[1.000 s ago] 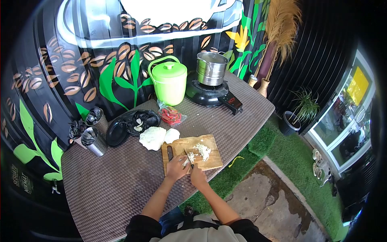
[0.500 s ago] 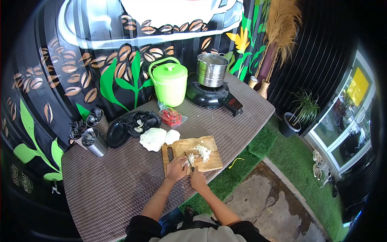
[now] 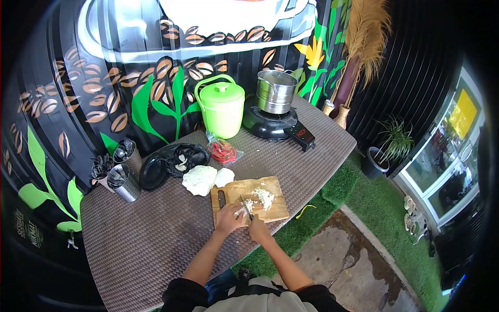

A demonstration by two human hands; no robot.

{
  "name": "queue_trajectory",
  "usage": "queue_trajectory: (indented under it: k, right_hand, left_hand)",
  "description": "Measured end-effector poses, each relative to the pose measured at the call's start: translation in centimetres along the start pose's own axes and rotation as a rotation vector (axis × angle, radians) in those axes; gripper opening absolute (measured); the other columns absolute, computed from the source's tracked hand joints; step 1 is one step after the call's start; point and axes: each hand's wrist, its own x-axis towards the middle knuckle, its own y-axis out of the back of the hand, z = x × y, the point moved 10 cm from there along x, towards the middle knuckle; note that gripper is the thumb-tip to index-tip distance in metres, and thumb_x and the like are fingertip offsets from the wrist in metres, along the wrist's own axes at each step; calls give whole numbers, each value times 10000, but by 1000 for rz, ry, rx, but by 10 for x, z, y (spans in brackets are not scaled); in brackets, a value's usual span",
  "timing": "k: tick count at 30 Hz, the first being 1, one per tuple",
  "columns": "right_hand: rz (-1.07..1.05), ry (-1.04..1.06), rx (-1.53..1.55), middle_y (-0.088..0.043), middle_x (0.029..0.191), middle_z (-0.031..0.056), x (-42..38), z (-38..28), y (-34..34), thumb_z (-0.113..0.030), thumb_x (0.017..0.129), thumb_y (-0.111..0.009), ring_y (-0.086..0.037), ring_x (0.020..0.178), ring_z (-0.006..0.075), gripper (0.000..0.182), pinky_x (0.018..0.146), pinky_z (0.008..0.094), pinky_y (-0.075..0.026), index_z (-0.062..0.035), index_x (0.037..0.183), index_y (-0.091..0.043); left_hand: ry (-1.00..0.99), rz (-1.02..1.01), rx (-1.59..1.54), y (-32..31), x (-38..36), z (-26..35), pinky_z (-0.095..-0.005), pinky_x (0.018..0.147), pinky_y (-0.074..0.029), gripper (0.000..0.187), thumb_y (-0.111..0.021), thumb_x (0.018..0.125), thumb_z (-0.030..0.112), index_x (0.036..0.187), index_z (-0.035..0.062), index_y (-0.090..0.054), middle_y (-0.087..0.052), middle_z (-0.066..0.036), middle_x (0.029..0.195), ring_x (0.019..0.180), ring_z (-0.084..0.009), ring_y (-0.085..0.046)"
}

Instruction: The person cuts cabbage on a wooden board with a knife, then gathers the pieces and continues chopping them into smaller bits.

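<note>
A wooden cutting board point(image 3: 278, 212) lies near the table's front edge, with a pile of finely chopped white pieces point(image 3: 264, 198) on its right half. My right hand point(image 3: 259, 229) is closed round the dark handle of a knife point(image 3: 247, 206), whose blade points up and left across the board. Just left of the blade, my left hand point(image 3: 227, 219) presses small white pieces point(image 3: 240, 211) onto the board with its fingers bent together. Beyond the board's upper left corner sit a large white lump point(image 3: 199, 180) and a smaller white piece point(image 3: 224, 177).
Behind the board are a bag of red items point(image 3: 223, 152), a black plastic bag point(image 3: 190, 157), black plates point(image 3: 153, 172) and metal cutlery holders point(image 3: 123, 183). A green lidded bucket point(image 3: 222, 111) and a steel pot point(image 3: 276, 92) on a black stove point(image 3: 270, 125) stand farther back on the table point(image 3: 150, 234).
The view has shifted slightly. The knife and my right hand have moved a little relative to the board, while my left hand stays beside the blade.
</note>
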Motion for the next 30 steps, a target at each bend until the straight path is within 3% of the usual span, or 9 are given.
queue_trajectory:
  k: [3, 6, 9, 13, 15, 18, 22, 25, 30]
  right_hand:
    - [31, -95, -34, -607, 891, 344, -3, -3, 4, -215, 931, -453, -598, 884, 504, 287, 810, 561, -457, 56, 1025, -461]
    - [84, 55, -122, -619, 862, 313, 11, 0, 0, -235, 937, -441, -640, 750, 455, 322, 658, 530, -520, 67, 1047, -465]
    - [-284, -50, 184, -622, 796, 257, 17, -2, 12, -259, 938, -446, -608, 471, 324, 407, 319, 375, -471, 119, 1086, -462]
    - [-395, -99, 167, -629, 808, 272, -6, 5, 2, -239, 942, -437, -643, 577, 373, 356, 446, 461, -520, 96, 1061, -456]
    - [67, 72, -87, -635, 834, 283, 1, 10, -2, -224, 943, -432, -656, 703, 419, 297, 609, 536, -523, 60, 1030, -445]
    - [-8, -129, -175, -623, 972, 310, -9, -6, -4, -217, 941, -435, -642, 920, 416, 312, 803, 523, -499, 46, 1108, -425]
    - [150, 94, -162, -631, 836, 298, 20, -9, 6, -214, 948, -426, -654, 698, 428, 281, 610, 534, -517, 56, 1022, -442]
    - [-286, -145, 206, -610, 730, 271, 24, -2, 11, -251, 955, -430, -605, 459, 351, 376, 341, 415, -455, 113, 1048, -446]
    - [-124, -29, 86, -618, 762, 302, 2, 11, -10, -239, 952, -432, -642, 622, 411, 350, 531, 504, -506, 90, 1072, -446]
  left_hand:
    - [1, -15, -35, -2, -2, -2, -349, 822, -506, 207, -683, 771, 136, 960, 55, -697, -676, -88, 1002, 961, -258, -620]
    - [9, -54, -74, -8, -12, -9, -367, 858, -495, 217, -666, 780, 112, 984, 42, -690, -668, -110, 1032, 992, -285, -610]
    - [0, -88, -105, -10, -11, -8, -383, 904, -476, 225, -627, 798, 73, 1012, 29, -683, -647, -134, 1089, 1039, -309, -590]
    - [-76, -77, -98, -15, -11, -8, -377, 919, -466, 238, -565, 818, 8, 1029, 8, -674, -608, -141, 1154, 1097, -309, -554]
    - [-42, -69, -109, -7, 1, -2, -373, 902, -472, 237, -562, 816, 0, 1025, 5, -673, -602, -137, 1146, 1102, -304, -548]
    - [-27, -78, -118, -7, 0, -4, -367, 865, -485, 235, -563, 807, -9, 1015, 1, -673, -603, -128, 1101, 1079, -296, -553]
    - [-10, -64, -128, -9, 0, -10, -369, 847, -495, 227, -574, 788, -14, 991, -2, -676, -625, -119, 1055, 1022, -293, -584]
    - [-19, -44, -152, -8, 0, -11, -365, 858, -494, 222, -582, 780, -14, 980, -4, -677, -641, -120, 1032, 998, -295, -599]
    - [-19, -27, -168, -8, -1, -11, -364, 859, -496, 204, -586, 786, -14, 967, -5, -678, -650, -136, 1022, 994, -298, -605]
